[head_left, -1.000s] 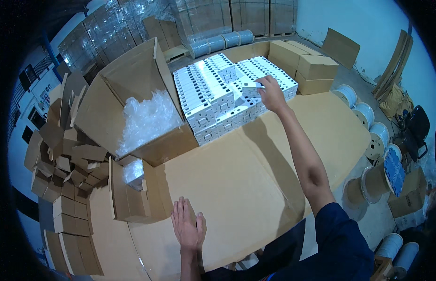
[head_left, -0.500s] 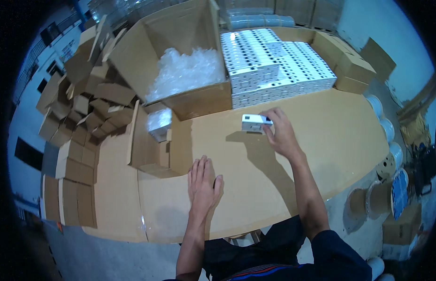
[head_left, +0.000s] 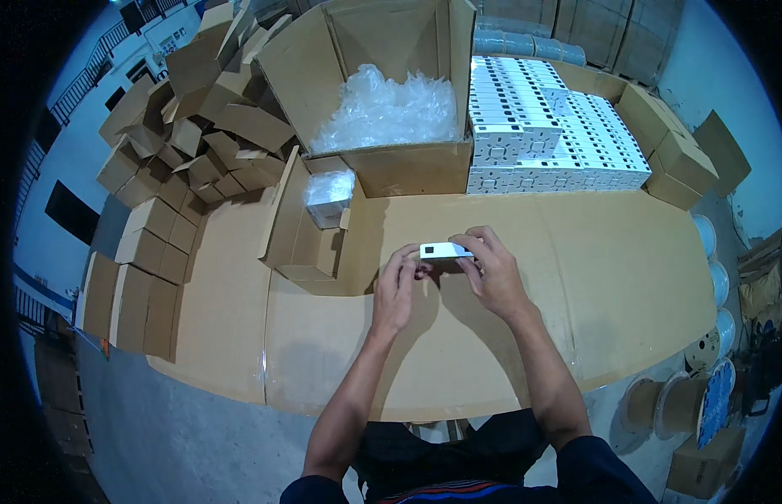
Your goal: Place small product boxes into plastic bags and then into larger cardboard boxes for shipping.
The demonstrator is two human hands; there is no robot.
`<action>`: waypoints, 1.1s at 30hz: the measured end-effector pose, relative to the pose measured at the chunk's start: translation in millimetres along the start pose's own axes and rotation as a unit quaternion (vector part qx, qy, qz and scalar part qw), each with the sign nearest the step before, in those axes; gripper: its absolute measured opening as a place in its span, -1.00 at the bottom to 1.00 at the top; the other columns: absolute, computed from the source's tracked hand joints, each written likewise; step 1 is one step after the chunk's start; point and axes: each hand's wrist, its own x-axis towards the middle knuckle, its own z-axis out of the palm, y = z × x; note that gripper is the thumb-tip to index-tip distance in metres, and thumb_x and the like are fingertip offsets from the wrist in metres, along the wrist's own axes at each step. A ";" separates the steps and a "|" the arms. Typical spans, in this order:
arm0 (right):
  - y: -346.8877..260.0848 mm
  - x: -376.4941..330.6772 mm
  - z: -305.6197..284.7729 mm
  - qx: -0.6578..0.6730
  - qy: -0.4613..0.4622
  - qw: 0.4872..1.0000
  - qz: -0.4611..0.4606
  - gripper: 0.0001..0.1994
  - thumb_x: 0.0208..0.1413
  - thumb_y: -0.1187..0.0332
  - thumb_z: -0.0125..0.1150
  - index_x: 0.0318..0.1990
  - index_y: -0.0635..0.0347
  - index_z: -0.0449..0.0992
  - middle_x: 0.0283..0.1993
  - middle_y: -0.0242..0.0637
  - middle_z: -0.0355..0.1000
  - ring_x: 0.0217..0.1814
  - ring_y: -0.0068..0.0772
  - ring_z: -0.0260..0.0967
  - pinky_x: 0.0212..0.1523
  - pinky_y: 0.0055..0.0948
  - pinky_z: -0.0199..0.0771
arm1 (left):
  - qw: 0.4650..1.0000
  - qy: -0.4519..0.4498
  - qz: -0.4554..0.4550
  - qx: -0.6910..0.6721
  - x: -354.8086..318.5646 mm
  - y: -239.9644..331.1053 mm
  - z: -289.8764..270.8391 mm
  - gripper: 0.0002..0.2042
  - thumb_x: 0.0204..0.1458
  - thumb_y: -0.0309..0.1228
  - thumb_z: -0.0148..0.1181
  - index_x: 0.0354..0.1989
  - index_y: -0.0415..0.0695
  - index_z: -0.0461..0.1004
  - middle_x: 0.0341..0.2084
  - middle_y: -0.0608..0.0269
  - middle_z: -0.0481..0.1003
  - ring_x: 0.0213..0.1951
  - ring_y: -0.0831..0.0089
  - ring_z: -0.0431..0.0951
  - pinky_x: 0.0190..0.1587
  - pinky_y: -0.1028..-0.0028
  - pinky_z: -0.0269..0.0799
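Observation:
Both my hands hold a small white box with a dark square on one end, just above the cardboard-covered table. My right hand is closed round its right end, thumb below and fingers on top. My left hand has its fingers bent against the left end. To the left stands an open brown carton, with a bundle in clear wrap inside it. Similar white boxes are stacked in neat rows at the back right.
A large open carton filled with clear plastic wrap stands at the back. Empty brown cartons pile up along the left edge. More cartons line the back right corner. Cable reels stand on the floor at right.
My right hand has brought the white box nearer and slightly left. My left hand has risen from lying flat on the table to the box's left end. The view has shifted.

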 end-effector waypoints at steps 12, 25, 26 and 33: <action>39.6 5.1 9.5 0.111 0.114 0.987 0.013 -0.77 0.16 0.64 0.16 -0.03 0.33 0.51 0.21 -0.05 0.34 0.07 -0.24 0.51 -0.08 -0.35 0.64 | 0.981 -0.014 0.019 -0.193 61.1 -20.6 26.1 -0.57 0.19 -0.48 0.22 0.23 -0.18 0.31 -0.09 0.10 0.57 -0.11 0.50 0.57 -0.13 0.51 0.53; 78.4 5.5 11.1 0.147 0.078 0.978 0.123 -0.75 0.17 0.68 0.15 -0.05 0.31 0.29 -0.09 -0.18 0.46 0.06 -0.35 0.53 0.08 -0.37 0.55 | 0.994 -0.015 0.075 0.084 54.3 -5.7 25.0 -0.61 0.12 -0.55 0.26 0.13 -0.25 0.39 -0.05 0.04 0.59 0.00 0.34 0.60 0.09 0.35 0.48; 80.2 5.4 11.7 0.131 0.071 0.982 0.119 -0.74 0.16 0.68 0.15 -0.04 0.31 0.28 -0.09 -0.16 0.45 0.06 -0.33 0.54 0.08 -0.37 0.55 | 0.993 -0.013 0.079 0.091 54.9 -8.3 24.3 -0.62 0.12 -0.55 0.26 0.13 -0.25 0.39 -0.06 0.03 0.60 0.00 0.34 0.60 0.08 0.35 0.48; 88.8 6.6 17.7 0.125 0.065 0.986 0.088 -0.63 0.08 0.62 0.21 0.03 0.31 0.27 -0.07 -0.03 0.49 0.03 -0.09 0.54 0.07 -0.18 0.50 | 0.993 0.000 0.068 0.092 53.6 -7.3 24.3 -0.63 0.12 -0.56 0.26 0.11 -0.26 0.40 -0.08 0.03 0.60 -0.01 0.36 0.61 0.06 0.36 0.49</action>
